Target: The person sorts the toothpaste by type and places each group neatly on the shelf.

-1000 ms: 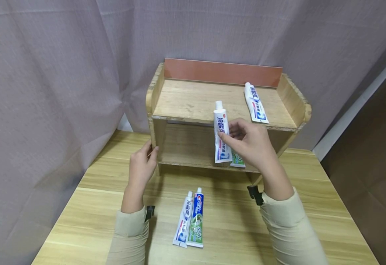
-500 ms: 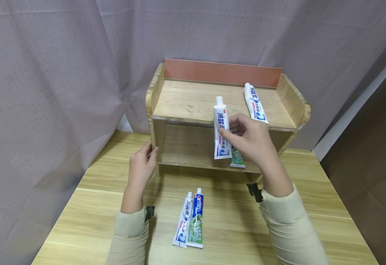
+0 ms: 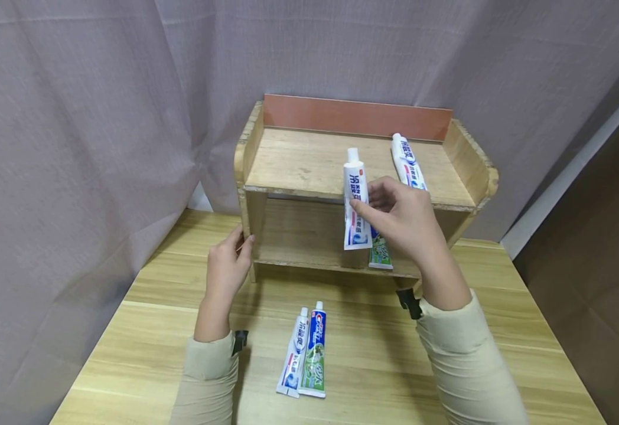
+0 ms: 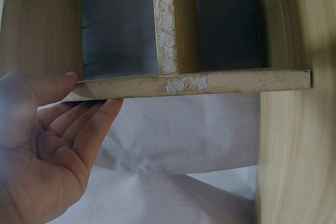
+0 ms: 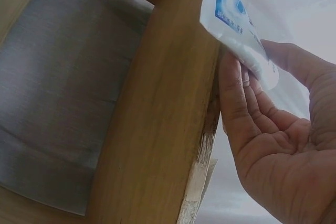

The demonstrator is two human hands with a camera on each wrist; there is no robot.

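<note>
A white toothpaste tube (image 3: 355, 183) with blue lettering is pinched between the thumb and fingers of my right hand (image 3: 407, 221), cap upward, in front of the upper board's edge. In the right wrist view its flat end (image 5: 228, 11) shows close to the wood. My left hand (image 3: 227, 265) grips the left side panel of the wooden shelf (image 3: 288, 156); in the left wrist view, thumb and fingers lie on either side of the panel (image 4: 236, 82). Another white toothpaste tube (image 3: 406, 159) lies on the upper board, partly hidden by my right hand.
A green-and-blue toothpaste tube (image 3: 381, 254) lies on the lower board, partly covered. On the table (image 3: 171, 307), a white toothpaste tube (image 3: 295, 357) and a blue-and-green toothpaste tube (image 3: 315, 354) lie side by side. Grey curtain (image 3: 102, 118) hangs behind the shelf.
My right hand has risen slightly with the white toothpaste tube, whose cap now stands higher over the upper board. The left hand has stayed on the side panel.
</note>
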